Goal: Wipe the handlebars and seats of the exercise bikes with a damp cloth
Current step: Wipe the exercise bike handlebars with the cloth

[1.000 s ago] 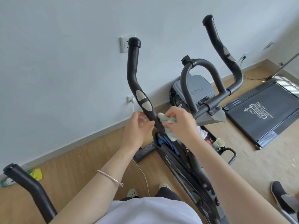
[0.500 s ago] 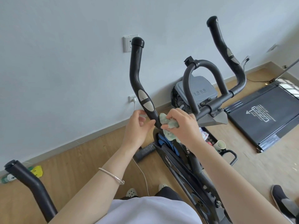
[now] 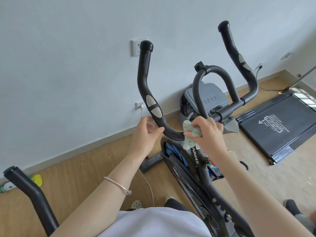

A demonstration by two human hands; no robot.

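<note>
Head view looks down past a white shirt at an exercise bike that stands on a wooden floor near a pale wall. Its black handlebar rises in two horns with a rounded loop between them.

The left hand holds the near horn at its lower bend, just under the two silver sensor pads. The thumb lies on the front of the bar and the fingers curl round behind it; how firmly they grip is hard to judge from this angle. A thin bracelet sits on that forearm.

The right hand has its fingers closed on a bunched pale green cloth. The cloth is pressed against the bar just beside the left hand, where the horn bends in toward the clamp, and a loose end hangs below the bar.

Behind the bike stands a bin with a grey lid. A black treadmill lies on the floor to the right. A wall socket shows behind the tip of the near horn. At lower left another black handlebar end pokes into view.
</note>
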